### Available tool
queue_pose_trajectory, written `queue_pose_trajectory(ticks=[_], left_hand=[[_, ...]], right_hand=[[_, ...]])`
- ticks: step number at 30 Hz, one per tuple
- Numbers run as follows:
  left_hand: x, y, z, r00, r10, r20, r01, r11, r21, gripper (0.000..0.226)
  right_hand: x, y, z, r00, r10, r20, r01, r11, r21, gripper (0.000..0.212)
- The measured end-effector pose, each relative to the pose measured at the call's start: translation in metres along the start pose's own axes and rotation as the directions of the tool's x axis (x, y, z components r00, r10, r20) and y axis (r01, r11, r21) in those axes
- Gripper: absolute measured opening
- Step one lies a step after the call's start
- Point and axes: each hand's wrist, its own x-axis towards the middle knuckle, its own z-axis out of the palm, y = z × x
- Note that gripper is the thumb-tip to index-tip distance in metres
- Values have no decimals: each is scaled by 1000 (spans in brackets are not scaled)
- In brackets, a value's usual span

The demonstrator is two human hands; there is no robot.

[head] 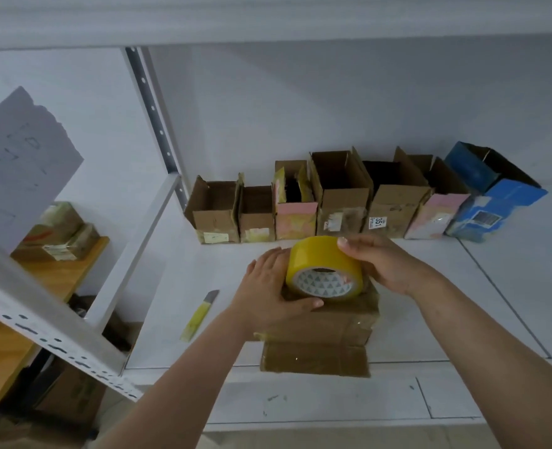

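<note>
Bare forearms [184,380] rise from 6 o'clock. The left hand [269,286] presses flat on the box [326,322]. The right hand [381,264] curls round the tape [320,270] standing on the box. A knife [200,314] lies at its 9 o'clock.

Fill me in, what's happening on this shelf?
A person is taping up a cardboard box at the front edge of a white shelf. The right hand grips a yellow tape roll set on the box's top, and the left hand presses on the box beside the roll. A yellow utility knife lies untouched to the left. A row of open small boxes lines the back.
</note>
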Motion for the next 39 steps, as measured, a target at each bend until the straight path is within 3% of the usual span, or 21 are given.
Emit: queue_pose_trajectory(ticks=[4, 5, 7, 9, 10, 15, 19, 23, 25, 30, 37, 39], left_hand=[[-1, -1, -2, 999, 6, 51, -9, 998, 70, 103], [0, -1, -2, 998, 2, 68, -7, 997, 80, 102], [0, -1, -4, 996, -2, 92, -7, 996, 94, 99], [-1, 0, -4, 994, -11, 108, -1, 994, 106, 99], [-1, 0, -4, 993, -15, 116, 2, 994, 112, 100], [-1, 1, -6, 988, -26, 150, 3, 989, 147, 105], [-3, 9, -10, 985, -35, 167, 1, 980, 200, 105], [-10, 24, -13, 987, 121, 108, -150, 936, 320, 88], [-14, 35, -7, 970, 188, 155, -229, 919, 322, 80], [-19, 36, 5, 934, 115, 340, -254, 881, 400, 80], [-12, 28, 9, 916, 105, 386, -295, 830, 473, 69], [-13, 28, 9, 919, 99, 381, -292, 822, 489, 67]], right_hand=[[-6, -28, -20, 993, -36, -116, -8, 932, -363, 58], [-8, -33, -31, 987, -49, -155, -38, 858, -513, 62], [-13, -36, -47, 978, -7, -207, -160, 611, -775, 63], [-17, -28, -50, 960, 90, -266, -279, 406, -870, 62], [-17, -21, -48, 948, 135, -289, -319, 377, -870, 61], [-21, -6, -49, 939, 175, -297, -345, 437, -831, 57], [-20, -1, -46, 931, 199, -307, -362, 372, -855, 57], [-19, 1, -45, 931, 168, -323, -362, 331, -871, 56], [-20, 1, -48, 931, 163, -326, -363, 328, -872, 56], [-19, 4, -46, 934, 170, -314, -354, 325, -877, 58], [-15, 10, -38, 915, 223, -336, -383, 214, -899, 61], [-16, 16, -37, 895, 273, -353, -418, 238, -876, 63]])
